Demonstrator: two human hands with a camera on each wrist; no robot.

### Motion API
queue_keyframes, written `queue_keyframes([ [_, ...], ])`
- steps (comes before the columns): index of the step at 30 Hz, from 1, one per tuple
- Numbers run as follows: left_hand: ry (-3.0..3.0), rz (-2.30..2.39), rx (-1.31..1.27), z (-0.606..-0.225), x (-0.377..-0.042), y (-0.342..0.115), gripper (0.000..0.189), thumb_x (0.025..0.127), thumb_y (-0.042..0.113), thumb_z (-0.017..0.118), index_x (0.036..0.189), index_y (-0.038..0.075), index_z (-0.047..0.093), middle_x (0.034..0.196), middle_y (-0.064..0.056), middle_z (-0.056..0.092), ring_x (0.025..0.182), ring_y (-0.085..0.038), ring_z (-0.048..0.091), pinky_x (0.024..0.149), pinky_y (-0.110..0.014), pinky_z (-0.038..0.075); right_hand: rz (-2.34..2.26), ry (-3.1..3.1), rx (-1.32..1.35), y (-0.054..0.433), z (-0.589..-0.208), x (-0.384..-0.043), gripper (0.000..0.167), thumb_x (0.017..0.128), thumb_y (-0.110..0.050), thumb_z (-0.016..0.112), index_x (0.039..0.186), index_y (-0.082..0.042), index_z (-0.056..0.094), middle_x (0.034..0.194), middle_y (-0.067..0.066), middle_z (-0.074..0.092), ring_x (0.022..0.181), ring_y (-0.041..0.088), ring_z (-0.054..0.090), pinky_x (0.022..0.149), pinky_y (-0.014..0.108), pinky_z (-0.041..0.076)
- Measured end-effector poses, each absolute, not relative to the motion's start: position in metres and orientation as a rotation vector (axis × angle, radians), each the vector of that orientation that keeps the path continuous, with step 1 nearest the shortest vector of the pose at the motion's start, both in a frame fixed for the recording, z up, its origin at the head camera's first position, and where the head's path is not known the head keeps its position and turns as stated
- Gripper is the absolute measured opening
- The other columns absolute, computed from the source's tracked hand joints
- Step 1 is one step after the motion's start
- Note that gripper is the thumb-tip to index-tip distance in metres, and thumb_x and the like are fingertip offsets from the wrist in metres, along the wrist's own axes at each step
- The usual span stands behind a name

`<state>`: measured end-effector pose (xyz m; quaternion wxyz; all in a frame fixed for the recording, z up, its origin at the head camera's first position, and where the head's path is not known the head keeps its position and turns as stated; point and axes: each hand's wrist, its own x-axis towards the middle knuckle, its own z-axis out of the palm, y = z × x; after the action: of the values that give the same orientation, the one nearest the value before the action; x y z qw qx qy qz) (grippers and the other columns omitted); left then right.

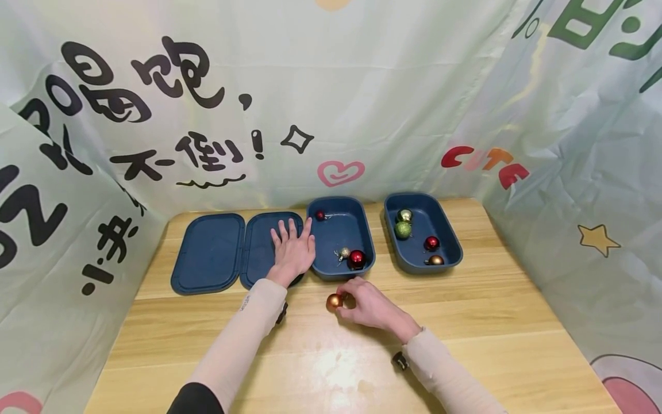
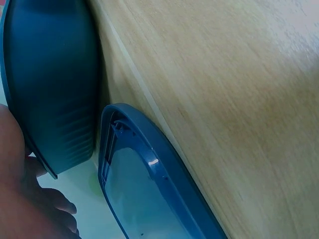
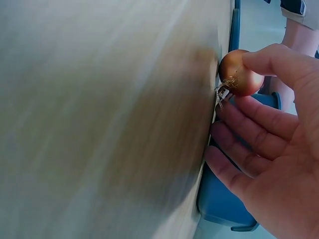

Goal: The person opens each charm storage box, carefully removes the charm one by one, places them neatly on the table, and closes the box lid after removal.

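My right hand (image 1: pixel 373 306) pinches a copper-coloured Christmas bauble (image 1: pixel 334 302) between thumb and index finger, just in front of the middle blue box. In the right wrist view the bauble (image 3: pixel 241 72) shows its metal cap and gold thread; the other fingers of that hand (image 3: pixel 279 139) are loosely bent. With fingers spread, my left hand (image 1: pixel 293 251) reaches over a lid, beside the middle box's left rim. The left wrist view shows the hand (image 2: pixel 30 184) at the rim of that box (image 2: pixel 55 89). Inside the middle box (image 1: pixel 336 230) lie a small red, a small gold and a larger red bauble.
A second blue box (image 1: pixel 419 261) on the right holds green, red and copper baubles. Two blue lids (image 1: pixel 209 253) lie side by side at the left of the wooden table (image 1: pixel 217 328). Printed cloth (image 1: pixel 403 115) hangs behind and along both sides.
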<state>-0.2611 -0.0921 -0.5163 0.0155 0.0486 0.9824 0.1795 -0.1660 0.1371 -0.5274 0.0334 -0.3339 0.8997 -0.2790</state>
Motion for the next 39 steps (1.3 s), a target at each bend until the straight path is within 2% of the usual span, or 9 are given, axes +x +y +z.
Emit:
queue_keyframes([
  [14, 3.058, 0.578, 0.156, -0.516, -0.26, -0.092, 0.058, 0.116, 0.038, 0.028, 0.171, 0.026, 0.019, 0.174, -0.03, 0.012, 0.161, -0.053, -0.007, 0.127, -0.072, -0.005, -0.834, 2.769, -1.037, 0.138, -0.527, -0.167, 0.028, 0.087, -0.022, 0.082, 0.111, -0.008, 0.075, 0.104, 0.002, 0.074, 0.097, 0.015, 0.062, 0.085, 0.03, 0.056],
  [24, 3.069, 0.567, 0.149, -0.517, -0.262, -0.091, 0.057, 0.116, 0.038, 0.029, 0.171, 0.028, 0.02, 0.174, -0.029, 0.014, 0.162, -0.053, -0.004, 0.128, -0.071, -0.002, -0.832, 2.771, -1.035, 0.138, -0.527, -0.167, 0.033, 0.088, -0.024, 0.082, 0.116, -0.007, 0.075, 0.109, 0.003, 0.074, 0.1, 0.016, 0.064, 0.088, 0.032, 0.057],
  [33, 3.064, 0.578, 0.151, -0.516, -0.261, -0.092, 0.058, 0.115, 0.038, 0.03, 0.171, 0.025, 0.02, 0.173, -0.03, 0.014, 0.161, -0.053, -0.005, 0.127, -0.072, -0.003, -0.835, 2.794, -1.044, 0.138, -0.517, -0.166, 0.041, 0.088, -0.025, 0.084, 0.121, -0.003, 0.075, 0.119, 0.007, 0.074, 0.111, 0.021, 0.067, 0.098, 0.04, 0.058],
  [39, 3.071, 0.568, 0.153, -0.516, -0.26, -0.091, 0.058, 0.115, 0.038, 0.029, 0.171, 0.026, 0.02, 0.173, -0.03, 0.015, 0.161, -0.053, -0.004, 0.127, -0.072, -0.002, -1.011, 2.768, -1.143, 0.139, -0.5, -0.17, 0.031, 0.089, -0.02, 0.084, 0.112, -0.001, 0.077, 0.11, 0.009, 0.076, 0.101, 0.026, 0.069, 0.09, 0.039, 0.058],
])
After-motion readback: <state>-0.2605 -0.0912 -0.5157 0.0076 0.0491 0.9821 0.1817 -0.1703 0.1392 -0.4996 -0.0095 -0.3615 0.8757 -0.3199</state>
